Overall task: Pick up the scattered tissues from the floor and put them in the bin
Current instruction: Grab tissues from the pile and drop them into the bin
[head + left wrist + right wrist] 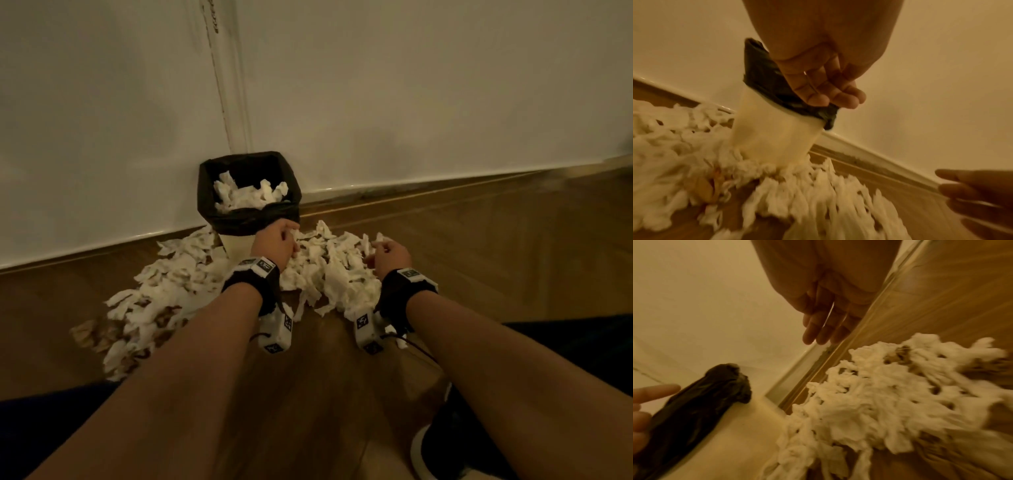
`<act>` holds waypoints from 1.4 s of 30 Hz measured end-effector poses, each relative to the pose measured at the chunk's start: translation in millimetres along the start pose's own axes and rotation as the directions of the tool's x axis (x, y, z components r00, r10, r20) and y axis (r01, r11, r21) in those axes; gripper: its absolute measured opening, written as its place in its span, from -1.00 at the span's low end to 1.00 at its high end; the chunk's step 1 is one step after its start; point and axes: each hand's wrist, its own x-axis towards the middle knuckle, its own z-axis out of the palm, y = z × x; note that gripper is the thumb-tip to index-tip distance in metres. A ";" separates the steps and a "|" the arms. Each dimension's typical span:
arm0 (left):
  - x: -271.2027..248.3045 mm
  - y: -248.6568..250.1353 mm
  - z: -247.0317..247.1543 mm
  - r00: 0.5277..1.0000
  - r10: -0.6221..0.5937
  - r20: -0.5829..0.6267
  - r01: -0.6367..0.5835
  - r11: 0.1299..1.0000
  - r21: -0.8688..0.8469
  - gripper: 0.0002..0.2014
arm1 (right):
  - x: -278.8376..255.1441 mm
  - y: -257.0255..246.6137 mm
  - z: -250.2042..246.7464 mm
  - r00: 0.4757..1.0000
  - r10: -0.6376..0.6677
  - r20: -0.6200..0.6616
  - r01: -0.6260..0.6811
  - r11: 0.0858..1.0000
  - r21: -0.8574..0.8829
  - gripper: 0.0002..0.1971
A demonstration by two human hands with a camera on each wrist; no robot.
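- White shredded tissues are all over the brown wooden floor, fanned around the foot of the bin from about 7 o'clock round to 3 o'clock.
- The small cream bin with a black plastic liner sits against the white wall at 12 o'clock, with a heap of white tissue inside it.
- Left hand is just in front of the bin, over the pile. From the left wrist view the fingers are loosely curled with nothing in them, so a relaxed, empty grip.
- Right hand hovers over the tissues at roughly 2 o'clock from the left one. Its fingers hang fairly straight, holding nothing.
- Black wristbands with white camera boxes on both wrists.
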 end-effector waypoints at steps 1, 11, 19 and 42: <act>-7.3 -2.3 11.3 0.999 -0.003 0.053 0.002 1.000 0.013 -0.74 | -2.2 9.3 -4.0 0.999 0.036 -0.017 -0.036 0.999 -0.003 -0.69; -72.9 -29.5 101.7 0.851 -0.038 0.523 -0.252 0.845 0.471 -0.72 | -16.0 109.0 -11.3 0.962 0.252 -0.102 -0.263 0.959 -0.108 -0.66; -87.7 -48.2 159.1 0.726 0.004 0.687 -0.554 0.596 0.582 -0.67 | -20.5 163.3 -13.4 0.939 0.305 -0.161 -0.331 0.927 -0.174 -0.72; -89.1 -75.0 193.4 0.779 -0.173 0.603 -0.415 0.578 0.703 -0.63 | -8.1 207.5 -52.6 0.908 0.206 -0.364 -0.317 0.907 -0.278 -0.75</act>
